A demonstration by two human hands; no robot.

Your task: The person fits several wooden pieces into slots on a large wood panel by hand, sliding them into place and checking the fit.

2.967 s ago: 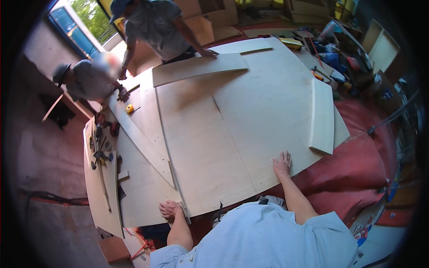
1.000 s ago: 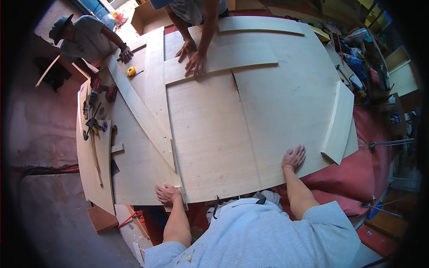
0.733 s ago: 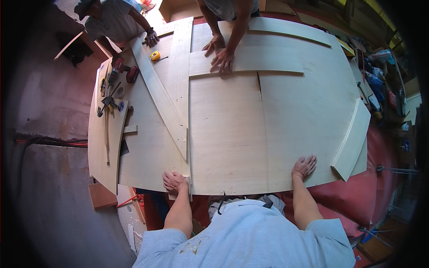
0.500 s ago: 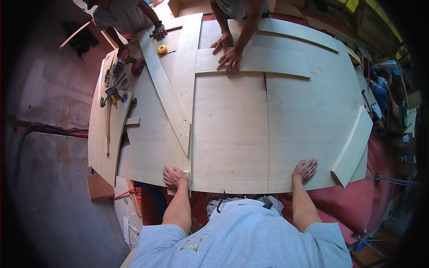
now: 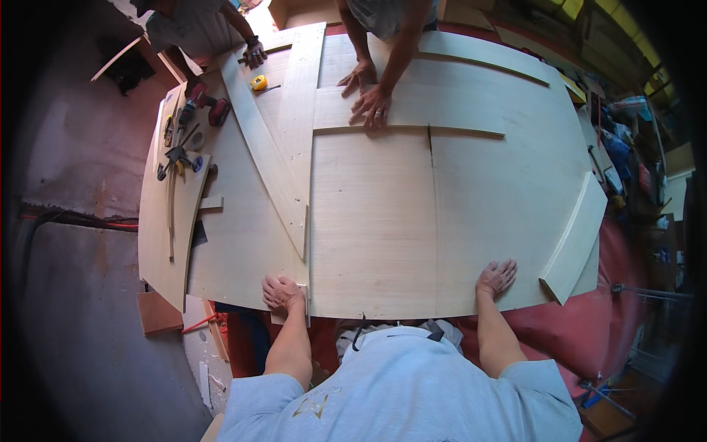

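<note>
My left hand rests on the near edge of a large pale plywood sheet, its fingers slightly bent and laid on the wood. Right beside it are the near end of a joint and a small wood strip. Farther right, my right hand lies flat on the same sheet with fingers stretched out. Across the far half, a co-worker's two hands press on a crosswise board. A long upright board and a slanting board lie left of it.
A second person's hand leans on the far left, near a yellow tape measure. A red drill and clamps sit at left. Another board lies at the far edge, an angled piece at right.
The co-worker's hands and the crosswise board have shifted slightly nearer to me. The whole view has moved a little. My hands stay in place on the sheet.
</note>
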